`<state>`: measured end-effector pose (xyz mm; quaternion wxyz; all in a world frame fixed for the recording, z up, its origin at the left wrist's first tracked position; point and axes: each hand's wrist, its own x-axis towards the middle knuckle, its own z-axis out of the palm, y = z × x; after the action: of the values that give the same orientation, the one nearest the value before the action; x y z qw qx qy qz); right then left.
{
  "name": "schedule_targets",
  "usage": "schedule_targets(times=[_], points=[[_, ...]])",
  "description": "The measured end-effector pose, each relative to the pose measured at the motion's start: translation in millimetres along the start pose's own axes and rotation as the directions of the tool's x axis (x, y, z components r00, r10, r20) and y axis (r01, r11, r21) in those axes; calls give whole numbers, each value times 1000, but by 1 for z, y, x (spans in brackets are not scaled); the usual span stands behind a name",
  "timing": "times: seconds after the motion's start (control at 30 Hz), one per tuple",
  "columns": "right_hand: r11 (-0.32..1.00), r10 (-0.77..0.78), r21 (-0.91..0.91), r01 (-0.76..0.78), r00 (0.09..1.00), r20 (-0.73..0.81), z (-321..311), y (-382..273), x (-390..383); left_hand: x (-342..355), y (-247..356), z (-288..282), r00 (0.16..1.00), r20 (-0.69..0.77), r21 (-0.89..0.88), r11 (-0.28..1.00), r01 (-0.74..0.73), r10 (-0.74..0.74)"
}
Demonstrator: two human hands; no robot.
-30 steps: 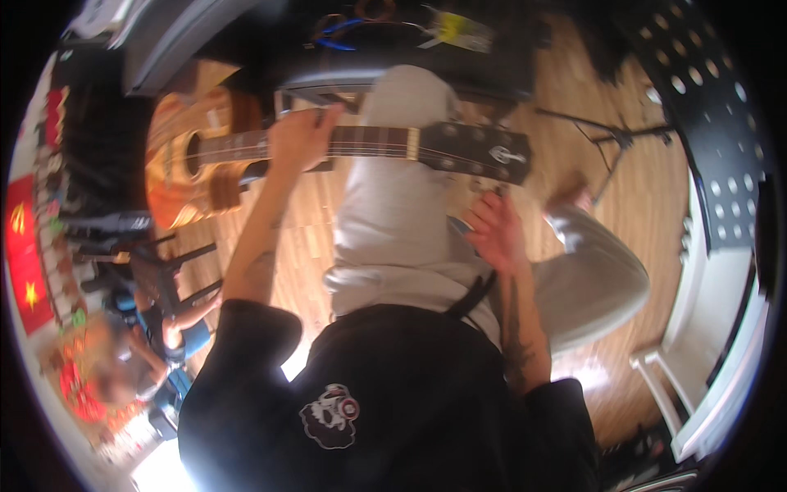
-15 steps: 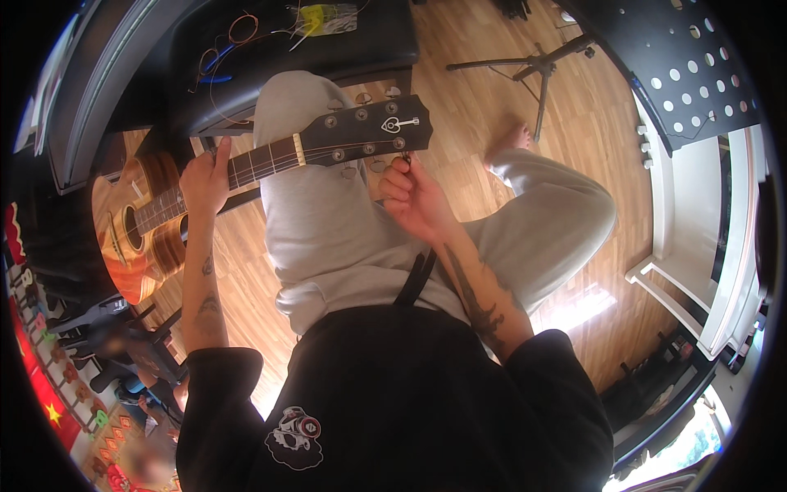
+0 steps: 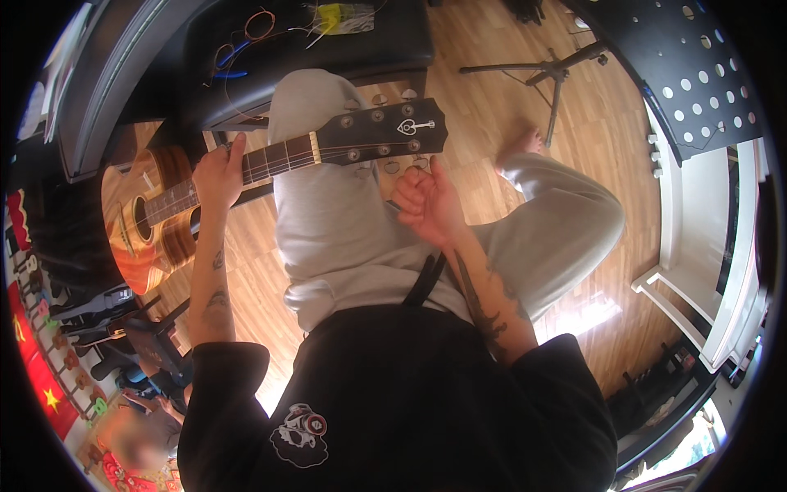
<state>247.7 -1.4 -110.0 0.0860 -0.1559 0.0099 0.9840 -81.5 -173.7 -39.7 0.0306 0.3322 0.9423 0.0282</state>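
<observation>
An acoustic guitar (image 3: 131, 184) slants across my view, its body at the left and its neck over my left thigh. My left hand (image 3: 218, 178) is wrapped round the neck, thumb up along its edge. Past the pale nut, the black headstock (image 3: 381, 131) carries a white key-shaped inlay. Strings are visible running toward the headstock's near-side posts. Several metal tuning pegs stick out on both long edges. My right hand (image 3: 430, 203) has its fingers curled at the near-side tuning peg (image 3: 420, 161) closest to the headstock's tip; the fingertips partly cover that peg.
On a black padded bench (image 3: 328, 61) ahead lie a blue-handled tool (image 3: 232, 75), coiled wire (image 3: 261, 26) and a clear bag with something yellow (image 3: 344, 18). A black music stand (image 3: 697, 90) stands at right, its tripod (image 3: 549, 72) on the wooden floor. Another person appears at lower left.
My right hand has rolled at the tuning peg, its thumb now pointing up and the palm side showing more. My left hand keeps its place on the neck. The whole view has shifted slightly.
</observation>
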Motion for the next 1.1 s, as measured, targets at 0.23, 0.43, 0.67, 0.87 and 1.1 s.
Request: schedule_targets(times=[0.23,0.43,0.67,0.87,1.1], points=[[994,-97,38,103,987,-132,3,5,6,-1,4,-3,1000,-2,28,1000,2,-2],[430,-557,-891,145,820,-135,-5,7,11,-4,5,-8,1000,4,9,1000,16,-16],[962,32,-266,-59,994,-108,4,0,4,-2,2,-2,1000,-14,3,1000,-2,2],[996,19,90,-30,993,118,-2,1,3,-2,2,-1,999,-43,14,1000,-24,24],[991,-4,130,-2,999,45,9,3,3,-4,0,-1,997,-70,14,999,-38,39]])
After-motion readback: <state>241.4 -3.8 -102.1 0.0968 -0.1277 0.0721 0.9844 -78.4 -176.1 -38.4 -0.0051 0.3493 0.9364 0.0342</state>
